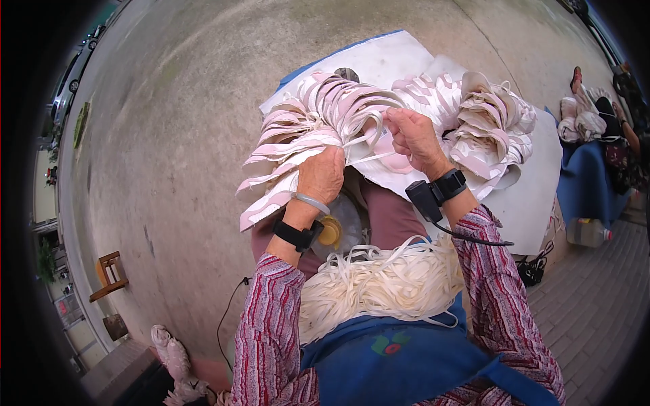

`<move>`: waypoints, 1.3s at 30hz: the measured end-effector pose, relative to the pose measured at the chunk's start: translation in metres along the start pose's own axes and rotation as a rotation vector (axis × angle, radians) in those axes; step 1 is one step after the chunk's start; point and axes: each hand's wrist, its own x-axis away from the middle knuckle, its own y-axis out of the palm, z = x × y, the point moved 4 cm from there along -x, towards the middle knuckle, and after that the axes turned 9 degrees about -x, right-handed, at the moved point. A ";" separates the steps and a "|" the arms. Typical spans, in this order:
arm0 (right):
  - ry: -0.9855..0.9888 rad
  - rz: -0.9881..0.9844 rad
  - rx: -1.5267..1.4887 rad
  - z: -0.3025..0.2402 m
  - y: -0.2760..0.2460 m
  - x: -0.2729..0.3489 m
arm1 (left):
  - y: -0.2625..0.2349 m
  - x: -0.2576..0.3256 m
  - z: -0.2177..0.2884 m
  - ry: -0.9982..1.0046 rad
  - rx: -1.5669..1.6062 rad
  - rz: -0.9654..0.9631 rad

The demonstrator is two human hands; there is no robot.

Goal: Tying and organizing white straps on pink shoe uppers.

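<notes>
My left hand grips a thick fanned bundle of pink-and-white flat shaped pieces, held up in front of me. My right hand pinches a white strap that loops out of that bundle, thumb and fingers closed on it. Just right of that hand lies a second fanned stack of the same pieces on a white sheet. A heap of loose cream-white straps rests in my lap over a blue apron. Both wrists wear black bands.
A plastic bottle with a yellow cap stands between my knees. Bare concrete ground spreads to the left, with a small wooden stool. Another person sits at the right beside more bundles and a clear jug.
</notes>
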 end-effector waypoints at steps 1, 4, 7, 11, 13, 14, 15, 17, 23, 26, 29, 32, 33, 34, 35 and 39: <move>-0.040 -0.030 0.072 -0.011 0.014 0.007 | -0.003 -0.002 0.009 0.013 0.009 -0.086; -0.104 -0.081 0.229 -0.022 0.041 0.015 | -0.010 0.004 0.024 0.080 -0.054 -0.086; -0.185 -0.173 0.445 -0.028 0.056 0.020 | -0.015 0.004 0.029 0.069 -0.119 -0.127; -0.274 -0.294 0.561 -0.034 0.079 0.024 | -0.003 -0.001 0.027 0.090 -0.151 -0.114; -0.307 -0.360 0.555 -0.032 0.093 0.019 | 0.006 -0.001 0.016 0.090 -0.176 -0.116; -0.346 -0.426 0.549 -0.033 0.099 0.016 | 0.007 -0.003 0.013 0.096 -0.173 -0.120; -0.508 -0.468 0.707 -0.038 0.106 0.015 | 0.008 -0.004 0.010 0.118 -0.203 -0.148; -0.783 -0.404 0.877 -0.054 0.112 0.011 | 0.006 -0.005 -0.002 0.085 -0.184 -0.187; -0.625 -0.335 0.955 -0.033 0.065 0.005 | -0.003 -0.001 -0.019 -0.260 0.319 -0.371; -0.690 -0.510 1.150 0.010 0.060 0.020 | -0.008 0.000 -0.018 -0.284 0.398 -0.394; -0.664 -0.522 1.105 0.032 0.056 0.015 | -0.001 0.000 -0.018 -0.233 0.406 -0.361; -0.608 -0.513 1.151 0.044 0.049 0.008 | 0.001 0.003 -0.019 -0.227 0.439 -0.334; -0.637 -0.533 1.209 0.043 0.048 0.006 | 0.000 0.001 -0.018 -0.224 0.427 -0.346; -0.666 -0.551 1.268 0.041 0.044 0.005 | 0.000 -0.001 -0.017 -0.218 0.417 -0.358; -0.739 -0.512 1.253 0.037 0.045 0.008 | -0.001 0.002 -0.020 -0.270 0.428 -0.354; -0.624 -0.444 1.467 0.005 0.036 0.024 | 0.001 -0.001 -0.026 -0.277 0.489 -0.349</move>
